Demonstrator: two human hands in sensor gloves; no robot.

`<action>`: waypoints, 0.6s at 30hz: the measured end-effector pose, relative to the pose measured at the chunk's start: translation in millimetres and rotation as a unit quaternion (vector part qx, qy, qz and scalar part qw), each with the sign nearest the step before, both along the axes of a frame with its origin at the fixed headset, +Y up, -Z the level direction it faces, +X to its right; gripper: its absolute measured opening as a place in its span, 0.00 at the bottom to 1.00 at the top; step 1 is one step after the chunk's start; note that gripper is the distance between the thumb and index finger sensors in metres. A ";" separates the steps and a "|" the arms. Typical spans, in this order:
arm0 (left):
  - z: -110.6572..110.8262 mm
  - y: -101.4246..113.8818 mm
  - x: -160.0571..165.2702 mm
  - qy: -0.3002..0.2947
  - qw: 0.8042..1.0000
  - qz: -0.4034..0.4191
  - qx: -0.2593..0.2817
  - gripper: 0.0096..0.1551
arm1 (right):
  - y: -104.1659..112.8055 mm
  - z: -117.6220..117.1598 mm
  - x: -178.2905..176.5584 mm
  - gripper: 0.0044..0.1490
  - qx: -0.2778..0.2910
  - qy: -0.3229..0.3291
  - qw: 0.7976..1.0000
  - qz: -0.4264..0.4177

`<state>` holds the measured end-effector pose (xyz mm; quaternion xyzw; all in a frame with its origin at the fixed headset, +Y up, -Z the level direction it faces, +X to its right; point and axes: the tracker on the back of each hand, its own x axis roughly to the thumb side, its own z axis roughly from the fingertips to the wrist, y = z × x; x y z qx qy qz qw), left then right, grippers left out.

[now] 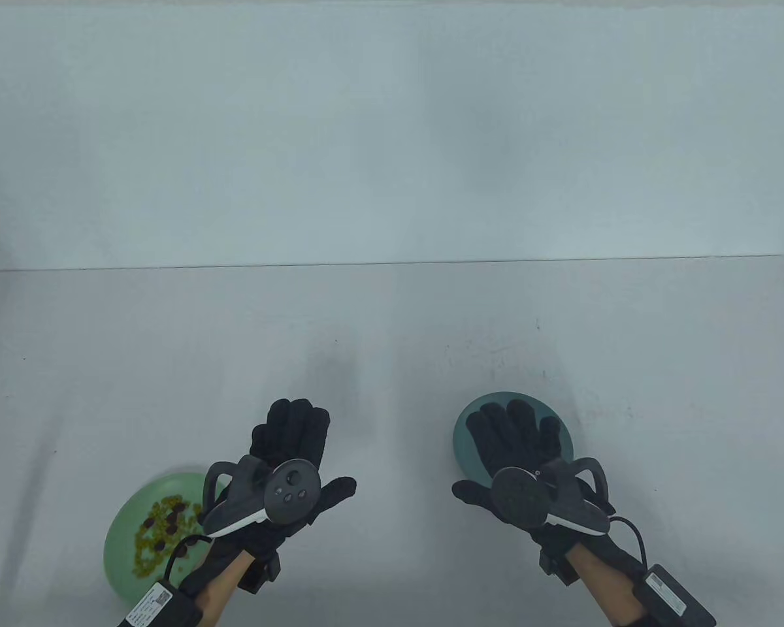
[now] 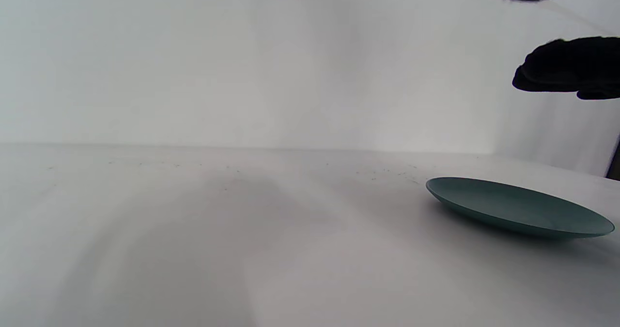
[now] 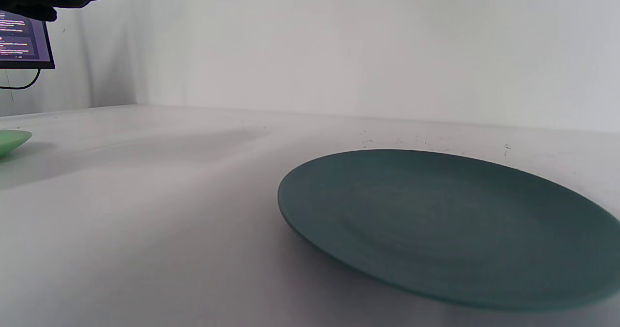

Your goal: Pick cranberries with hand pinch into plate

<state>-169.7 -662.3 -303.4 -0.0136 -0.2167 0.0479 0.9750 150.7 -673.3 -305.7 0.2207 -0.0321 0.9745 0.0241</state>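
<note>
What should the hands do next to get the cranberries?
Probably the left hand, flat and holding nothing, should drop back toward the light green plate and pinch one dark cranberry. The teal plate looks bare, with the right hand over it.

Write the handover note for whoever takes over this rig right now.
Left hand: open, fingers spread, holds nothing, raised over the table just right of the light green plate.
Right hand: open, holds nothing, spread above the dark teal plate.
Cranberries: dark pieces mixed with yellowish bits, all on the light green plate.
Done: nothing moved; the dark teal plate looks bare in the wrist views.
Left: pinch the cranberries out and drop them into the dark teal plate.
</note>
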 end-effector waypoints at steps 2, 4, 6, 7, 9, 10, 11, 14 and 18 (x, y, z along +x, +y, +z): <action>0.2 -0.1 0.5 0.000 1.000 -0.001 0.001 0.60 | 0.0 -0.3 0.2 0.62 0.001 -0.001 1.000 0.000; 0.2 -0.1 0.4 0.000 1.000 -0.002 0.002 0.60 | 0.0 -0.5 0.4 0.62 0.001 -0.002 1.000 0.000; -0.2 -0.1 -0.2 0.001 1.000 -0.001 0.001 0.60 | -0.1 -0.8 0.5 0.62 0.000 -0.002 1.000 0.001; -0.4 -0.2 -0.3 0.001 1.000 0.000 0.001 0.60 | -0.2 -0.9 0.6 0.62 0.001 -0.003 1.000 0.001; -0.6 -0.3 -0.7 0.001 1.000 -0.001 -0.002 0.60 | -0.4 -1.3 0.7 0.62 -0.002 -0.004 1.000 0.001; -0.7 -0.4 -0.8 0.002 1.000 0.000 -0.003 0.60 | -0.4 -1.4 0.8 0.62 -0.002 -0.005 1.000 0.002; -0.6 -0.2 -0.7 0.001 1.000 0.000 -0.003 0.60 | -0.2 -1.4 1.0 0.62 -0.002 -0.005 1.000 0.003; -0.8 -0.3 -0.8 0.002 1.000 0.000 -0.005 0.60 | -0.1 -1.9 1.8 0.62 -0.003 -0.007 1.000 0.002; -1.3 -1.0 -1.3 0.003 1.000 0.002 -0.010 0.59 | -0.9 -2.2 2.4 0.62 -0.007 -0.008 1.000 0.002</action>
